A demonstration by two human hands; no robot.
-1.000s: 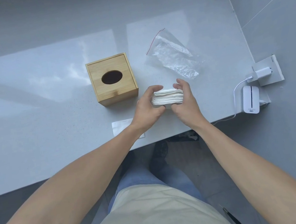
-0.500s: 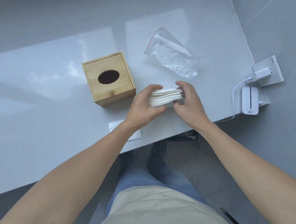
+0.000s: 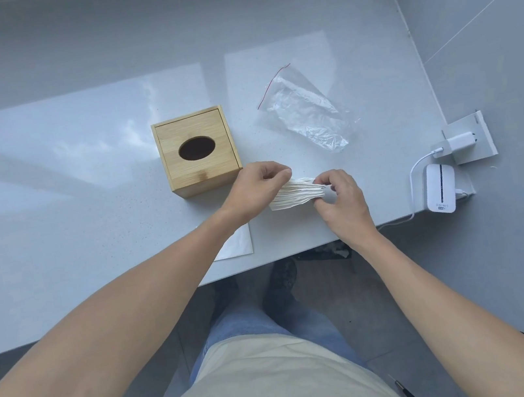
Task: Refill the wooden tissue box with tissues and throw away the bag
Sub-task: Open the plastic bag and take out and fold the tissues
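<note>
Head view: tissue stack (image 3: 295, 193) between hands (image 3: 300, 188).

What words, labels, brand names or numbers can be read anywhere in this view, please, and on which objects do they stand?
None can be read.
White device: small marks and a dark badge near its lower edge, too small and blurred to read.
White charger: no print visible.
Wooden tissue box, plastic bag, stack of tissues: no text visible.

A: Is it bright?
B: Yes, soft daylight. The shiny worktop (image 3: 82, 199) shows big pale window glare.
A: Blurry?
B: No, sharp, but the edges bend.
</note>
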